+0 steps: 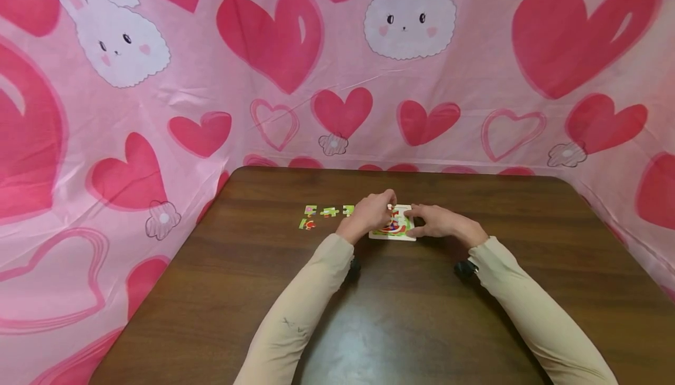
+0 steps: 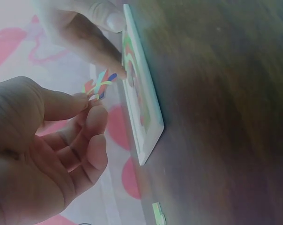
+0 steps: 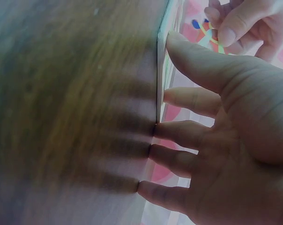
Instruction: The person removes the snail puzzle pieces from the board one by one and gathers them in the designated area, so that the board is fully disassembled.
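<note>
My left hand [image 1: 371, 214] pinches a small colourful puzzle piece [image 2: 102, 85] between thumb and forefinger, held above the puzzle board [image 2: 153, 133]. In the left wrist view its other fingers are loosely bent. The flat board has a white border and a partly filled picture in green, red and blue. At the board's right side is my right hand [image 1: 442, 221]. Its thumb [image 3: 193, 58] and forefinger lie on the board's edge, and the other fingertips touch the table beside it. Part of the board is hidden under the hands in the head view.
Several loose puzzle pieces [image 1: 329, 212] lie on the brown wooden table [image 1: 401, 314] left of the board. A pink cloth [image 1: 295, 80] with hearts and rabbits hangs behind the table and along its sides.
</note>
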Demonstrator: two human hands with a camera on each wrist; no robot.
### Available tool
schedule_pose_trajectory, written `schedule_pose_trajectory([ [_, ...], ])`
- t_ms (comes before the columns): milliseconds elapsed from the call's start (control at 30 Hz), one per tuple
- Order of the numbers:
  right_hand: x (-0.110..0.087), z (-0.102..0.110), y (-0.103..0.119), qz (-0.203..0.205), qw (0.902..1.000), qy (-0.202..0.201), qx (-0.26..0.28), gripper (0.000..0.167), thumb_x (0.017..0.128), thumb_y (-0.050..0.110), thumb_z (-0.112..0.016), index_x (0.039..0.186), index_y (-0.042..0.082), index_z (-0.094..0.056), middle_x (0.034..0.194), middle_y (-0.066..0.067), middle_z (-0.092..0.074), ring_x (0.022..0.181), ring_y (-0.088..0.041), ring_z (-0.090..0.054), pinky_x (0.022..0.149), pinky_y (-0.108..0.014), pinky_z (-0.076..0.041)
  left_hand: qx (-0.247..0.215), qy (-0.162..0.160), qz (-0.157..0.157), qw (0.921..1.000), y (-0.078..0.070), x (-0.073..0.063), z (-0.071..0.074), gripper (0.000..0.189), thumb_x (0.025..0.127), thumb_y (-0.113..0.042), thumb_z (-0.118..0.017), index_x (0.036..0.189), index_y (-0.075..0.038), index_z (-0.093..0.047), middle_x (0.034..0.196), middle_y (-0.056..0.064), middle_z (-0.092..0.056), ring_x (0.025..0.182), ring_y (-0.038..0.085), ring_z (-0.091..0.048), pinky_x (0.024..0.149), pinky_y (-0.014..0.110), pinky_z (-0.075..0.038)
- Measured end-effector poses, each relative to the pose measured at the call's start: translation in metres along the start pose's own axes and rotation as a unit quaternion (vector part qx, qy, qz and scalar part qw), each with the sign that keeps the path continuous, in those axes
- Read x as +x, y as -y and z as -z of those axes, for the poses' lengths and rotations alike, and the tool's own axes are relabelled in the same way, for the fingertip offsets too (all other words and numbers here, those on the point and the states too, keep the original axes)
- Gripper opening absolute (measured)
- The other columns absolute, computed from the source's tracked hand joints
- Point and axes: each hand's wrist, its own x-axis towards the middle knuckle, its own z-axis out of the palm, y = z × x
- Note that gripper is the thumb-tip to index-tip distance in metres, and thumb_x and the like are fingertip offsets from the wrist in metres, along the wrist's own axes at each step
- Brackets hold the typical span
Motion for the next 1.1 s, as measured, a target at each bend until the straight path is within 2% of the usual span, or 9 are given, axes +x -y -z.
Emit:
schedule_pose_trajectory([
  [300, 0.0, 0.003, 0.001, -0.008, 1.0, 0.001, -0.005, 0.065, 0.091, 0.039, -0.068, 0.142, 0.003, -0.049, 0.151, -0.03, -0.037, 0.139, -0.047, -0.037, 0.111, -0.06, -0.031, -0.035, -0.001, 0.009, 0.9993, 0.009, -0.005, 0.004, 0.024, 0.097, -0.019, -0.058, 0.12, -0.016, -0.055, 0.097, 0.002, -0.067, 0.078, 0.016, -0.059, 0.068, 0.029, -0.047],
  [500, 0.0, 0.001, 0.0, -0.008, 1.0, 0.004, -0.003, 0.065, 0.091, 0.037, -0.068, 0.142, 0.002, -0.049, 0.15, -0.031, -0.037, 0.139, -0.046, -0.036, 0.112, -0.058, -0.031, -0.043, 0.006, 0.011, 0.999, 0.018, -0.01, 0.005, 0.021, 0.096, -0.018, -0.059, 0.117, -0.017, -0.06, 0.098, 0.001, -0.069, 0.082, 0.014, -0.061, 0.069, 0.028, -0.048],
  [833, 0.001, 0.001, 0.002, -0.015, 0.9998, 0.004, 0.009, 0.064, 0.091, 0.037, -0.069, 0.142, 0.003, -0.049, 0.151, -0.029, -0.037, 0.141, -0.045, -0.035, 0.113, -0.058, -0.029, -0.06, -0.016, -0.004, 0.9981, 0.039, -0.022, 0.015, 0.02, 0.095, -0.016, -0.061, 0.114, -0.013, -0.064, 0.099, 0.006, -0.07, 0.086, 0.019, -0.061, 0.079, 0.034, -0.049],
  [1033, 0.0, 0.001, 0.002, -0.015, 0.9999, 0.004, 0.006, 0.064, 0.09, 0.038, -0.069, 0.142, 0.005, -0.05, 0.152, -0.027, -0.036, 0.141, -0.044, -0.035, 0.113, -0.058, -0.029, -0.097, -0.015, 0.009, 0.9952, 0.055, -0.031, 0.02, 0.021, 0.094, -0.015, -0.061, 0.114, -0.012, -0.066, 0.109, 0.007, -0.071, 0.095, 0.02, -0.063, 0.088, 0.038, -0.051],
  [1100, -0.001, 0.0, 0.001, -0.016, 0.9998, 0.006, 0.007, 0.064, 0.09, 0.037, -0.069, 0.142, 0.005, -0.049, 0.153, -0.027, -0.036, 0.141, -0.044, -0.035, 0.114, -0.058, -0.028, -0.103, -0.014, 0.015, 0.9944, 0.059, -0.033, 0.022, 0.021, 0.095, -0.016, -0.061, 0.115, -0.013, -0.066, 0.108, 0.008, -0.071, 0.094, 0.021, -0.063, 0.085, 0.038, -0.051],
])
